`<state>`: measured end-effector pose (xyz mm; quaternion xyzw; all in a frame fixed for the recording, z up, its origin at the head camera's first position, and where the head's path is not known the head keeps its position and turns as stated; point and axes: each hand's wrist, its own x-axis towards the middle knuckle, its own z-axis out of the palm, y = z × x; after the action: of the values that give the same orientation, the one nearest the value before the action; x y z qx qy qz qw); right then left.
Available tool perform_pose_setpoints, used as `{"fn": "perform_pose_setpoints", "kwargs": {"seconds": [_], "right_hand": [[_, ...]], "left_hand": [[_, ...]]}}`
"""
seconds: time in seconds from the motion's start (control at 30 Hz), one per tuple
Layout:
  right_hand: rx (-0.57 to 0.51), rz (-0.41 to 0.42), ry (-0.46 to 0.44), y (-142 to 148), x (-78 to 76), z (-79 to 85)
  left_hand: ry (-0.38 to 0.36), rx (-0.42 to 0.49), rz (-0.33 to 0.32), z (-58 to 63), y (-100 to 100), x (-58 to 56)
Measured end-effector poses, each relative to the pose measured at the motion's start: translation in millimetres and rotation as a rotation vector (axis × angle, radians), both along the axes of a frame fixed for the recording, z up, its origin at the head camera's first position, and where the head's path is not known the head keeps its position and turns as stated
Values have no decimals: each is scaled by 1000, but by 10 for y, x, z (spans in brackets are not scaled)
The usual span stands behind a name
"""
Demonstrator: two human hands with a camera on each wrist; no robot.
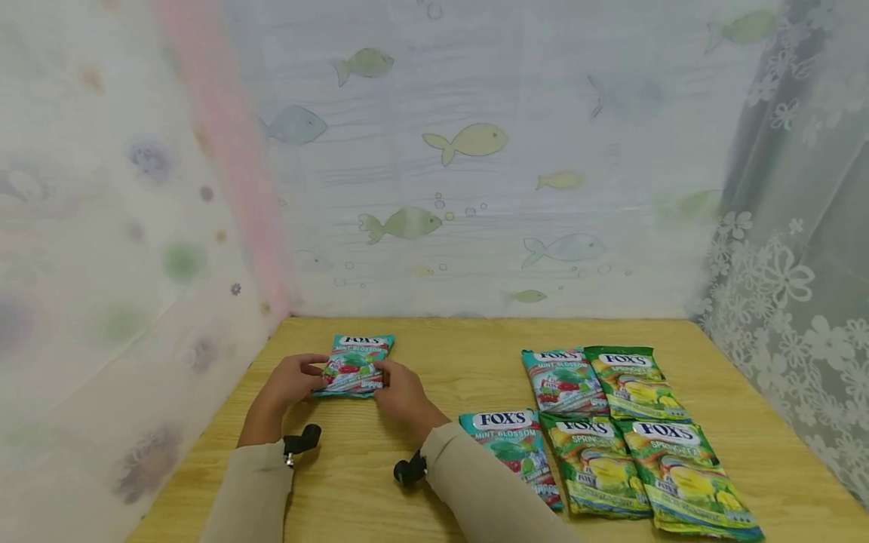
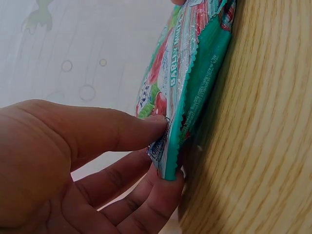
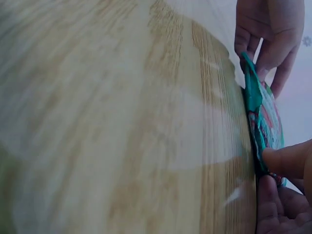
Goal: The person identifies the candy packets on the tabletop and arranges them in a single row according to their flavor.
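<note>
A teal FOX'S Mint Blossom candy bag (image 1: 354,367) lies at the left rear of the wooden table, its label facing up. My left hand (image 1: 296,378) pinches its left edge; in the left wrist view the thumb (image 2: 141,131) is on top and fingers are beneath the corner of the candy bag (image 2: 178,92). My right hand (image 1: 403,394) pinches the opposite edge. The right wrist view shows that thumb (image 3: 285,160) over the bag (image 3: 265,114) and the fingers under its rim, close to the tabletop.
On the right of the table (image 1: 407,505) lie two more Mint Blossom bags (image 1: 565,383) and several green-yellow FOX'S Spring Tea bags (image 1: 638,383), close together in two rows. My right forearm partly covers the front teal bag (image 1: 509,445). A fish-printed curtain (image 1: 475,226) hangs behind.
</note>
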<state>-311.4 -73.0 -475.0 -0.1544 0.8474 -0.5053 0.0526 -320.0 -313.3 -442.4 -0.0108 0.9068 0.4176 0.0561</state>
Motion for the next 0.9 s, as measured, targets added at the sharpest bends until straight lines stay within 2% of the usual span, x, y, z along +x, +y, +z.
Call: {"fn": "perform_pose_setpoints", "kwargs": {"seconds": [0.27, 0.53, 0.63, 0.9], "right_hand": [[10, 30, 7, 28, 7, 18], [51, 74, 10, -21, -25, -11], [50, 64, 3, -20, -24, -6], [70, 41, -11, 37, -34, -25]], "left_hand": [[-5, -16, 8, -33, -38, -49], [-7, -41, 16, -31, -90, -13], [-5, -36, -5, -32, -91, -10], [-23, -2, -13, -55, -50, -28]]}}
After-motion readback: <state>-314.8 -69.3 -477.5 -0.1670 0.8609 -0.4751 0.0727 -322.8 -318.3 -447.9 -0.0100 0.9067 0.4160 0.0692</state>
